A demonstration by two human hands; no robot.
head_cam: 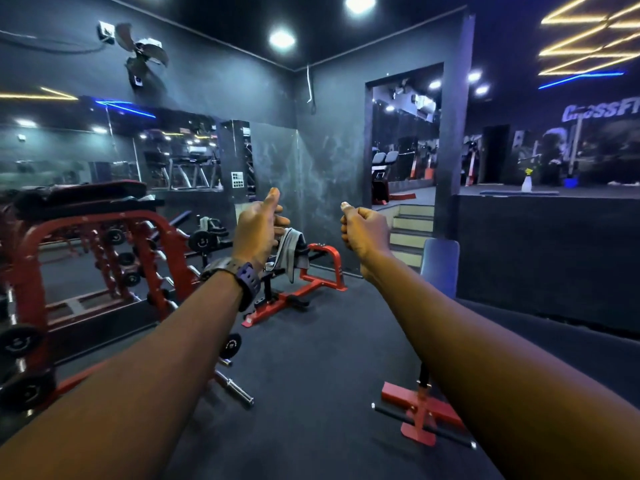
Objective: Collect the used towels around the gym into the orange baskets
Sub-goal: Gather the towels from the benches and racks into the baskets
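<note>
A grey towel (293, 252) hangs over the red floor machine (320, 271) near the far corner of the room. Both my arms stretch out in front of me at chest height. My left hand (258, 230), with a dark watch on its wrist, is loosely curled with the thumb up and holds nothing. My right hand (363, 232) is curled into a fist, also with nothing in it. Both hands are well short of the towel, which shows between them. No orange basket is in view.
A red dumbbell rack (104, 258) with a padded bench on top stands at the left along a mirrored wall. A barbell (233, 388) lies on the floor. A red stand (420, 410) sits at lower right. Steps (412, 230) lead up through a doorway; a blue pad (440, 265) leans beside them.
</note>
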